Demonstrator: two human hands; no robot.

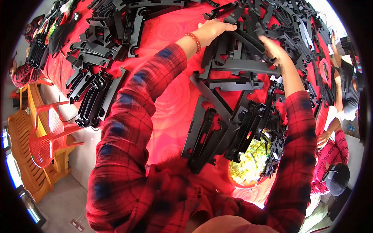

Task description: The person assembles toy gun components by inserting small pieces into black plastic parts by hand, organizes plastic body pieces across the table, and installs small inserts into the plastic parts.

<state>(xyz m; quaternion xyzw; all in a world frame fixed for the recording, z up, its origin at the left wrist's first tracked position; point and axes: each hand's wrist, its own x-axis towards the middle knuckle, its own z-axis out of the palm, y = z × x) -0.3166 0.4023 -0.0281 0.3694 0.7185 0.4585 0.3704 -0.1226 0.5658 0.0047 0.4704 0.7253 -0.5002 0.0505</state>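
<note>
Both my arms, in red and dark plaid sleeves, reach out over a red patterned tablecloth (173,97) covered with black plastic strips. My left hand (211,32), with a red bead bracelet (193,39) at its wrist, has its fingers stretched toward the right. Their tips are by one end of a long black plastic strip (248,42). Along that strip's right side is my right hand (274,51), slightly blurred, its fingers extended forward. Whether it touches the strip I cannot tell. Closer to me, another black strip (246,66) lies crosswise among several tilted ones.
Stacked black strips (93,95) stand at the table's left edge, with larger heaps beyond. A round container with shiny yellow contents (250,165) is near my right forearm. A red plastic chair (50,134) and wooden bench (29,143) are at left. Other people sit around the table.
</note>
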